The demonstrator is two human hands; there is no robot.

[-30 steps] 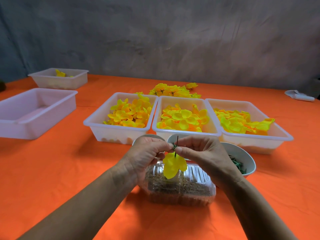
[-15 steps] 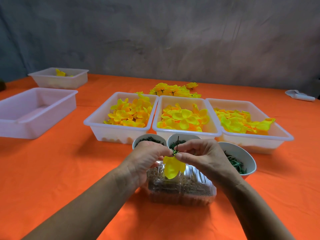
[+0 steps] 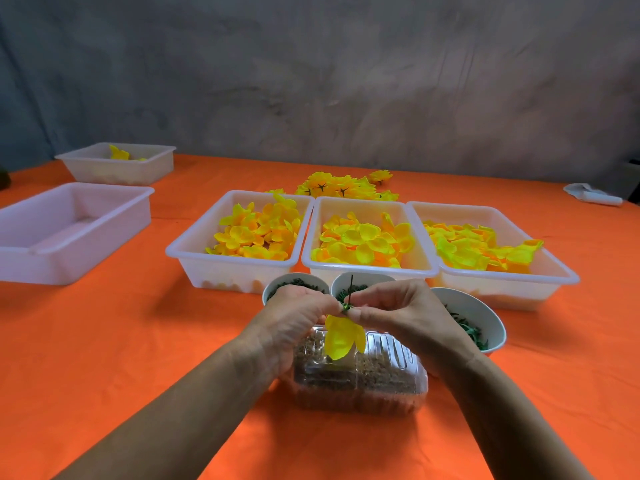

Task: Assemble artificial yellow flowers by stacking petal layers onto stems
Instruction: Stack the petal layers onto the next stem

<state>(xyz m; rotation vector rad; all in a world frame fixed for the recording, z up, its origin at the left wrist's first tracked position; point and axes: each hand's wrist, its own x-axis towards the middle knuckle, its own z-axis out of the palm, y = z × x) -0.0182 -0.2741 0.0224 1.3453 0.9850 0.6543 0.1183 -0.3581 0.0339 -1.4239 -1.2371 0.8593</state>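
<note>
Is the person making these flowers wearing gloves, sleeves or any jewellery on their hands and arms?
No. Both the left hand and the right hand are bare, with no gloves or rings that show. Both forearms are uncovered as far as the picture reaches, so no sleeve shows. No watch, bracelet or band is seen at either wrist, and there are no markings.

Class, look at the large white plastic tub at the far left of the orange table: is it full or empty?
Empty: the large white plastic tub shows only its bare floor, with no petals inside.
</note>
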